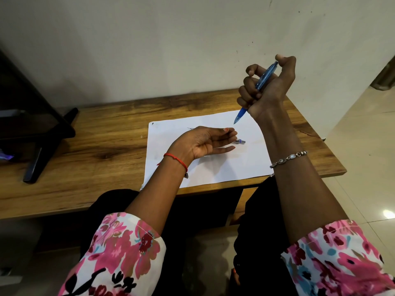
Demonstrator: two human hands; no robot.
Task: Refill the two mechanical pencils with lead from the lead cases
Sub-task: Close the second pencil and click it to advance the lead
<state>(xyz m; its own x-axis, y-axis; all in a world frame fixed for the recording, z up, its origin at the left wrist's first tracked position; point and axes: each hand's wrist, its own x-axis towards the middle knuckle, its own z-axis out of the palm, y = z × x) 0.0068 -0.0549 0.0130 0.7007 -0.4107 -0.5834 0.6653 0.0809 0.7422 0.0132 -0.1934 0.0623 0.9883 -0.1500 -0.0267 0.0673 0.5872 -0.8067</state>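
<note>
A head-worn view looks down at a person seated at a wooden table [96, 135], with a white sheet of paper [213, 169] lying at the centre of the view. The right hand [271, 92] is raised above the table at about 1 o'clock from the sheet's middle, held up in front of the pale wall [149, 39]. Its fingers are curled in a fist around a blue mechanical pencil [265, 76], and the thumb is bent over the pencil's top end. The pencil slants down toward 7 o'clock, its tip hanging just above the far right part of the sheet without touching it. The left hand [205, 142] lies over the middle of the paper, palm turned up and inward, fingers straight, close together and relaxed, pointing toward 3 o'clock, the thumb stretched out beneath them. Just past its fingertips a small silver-and-blue object [240, 141] peeks out on the sheet; it is too small to identify, and I cannot tell whether the fingers touch it. A red thread [177, 159] circles the left wrist and a silver bracelet [288, 157] the right forearm. Both arms wear pink floral sleeves [119, 248]. At 9 o'clock a black stand [36, 133] rests on the table.
</note>
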